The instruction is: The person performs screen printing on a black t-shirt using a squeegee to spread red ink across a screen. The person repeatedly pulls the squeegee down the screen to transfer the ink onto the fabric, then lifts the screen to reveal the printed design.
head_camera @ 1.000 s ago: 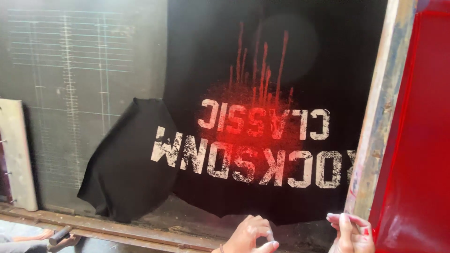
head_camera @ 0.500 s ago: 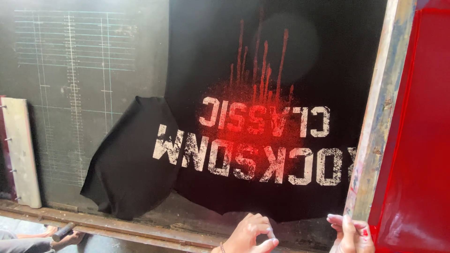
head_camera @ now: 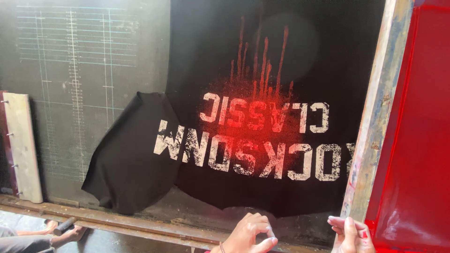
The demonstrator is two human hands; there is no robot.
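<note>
A black T-shirt (head_camera: pixel 262 56) lies flat on the dark printing board, printed with white block letters and a red spatter with drips; one sleeve (head_camera: pixel 129 159) hangs folded at its left. My left hand (head_camera: pixel 248 234) is just below the shirt's hem, fingers curled with thumb and forefinger pinched together; nothing shows in it. My right hand (head_camera: pixel 349 233) rests its fingers on the lower end of the wooden frame (head_camera: pixel 375 122) of a raised printing screen with red mesh (head_camera: pixel 417 140).
The grey board (head_camera: pixel 84 70) carries pale grid lines. A wooden-handled squeegee (head_camera: pixel 21 145) leans at the far left. A rusty metal rail (head_camera: pixel 117 220) runs along the front edge. Another person's limb (head_camera: pixel 56 230) shows at the bottom left.
The view has shifted slightly. Both hands stay in about the same place at the shirt's hem and the frame.
</note>
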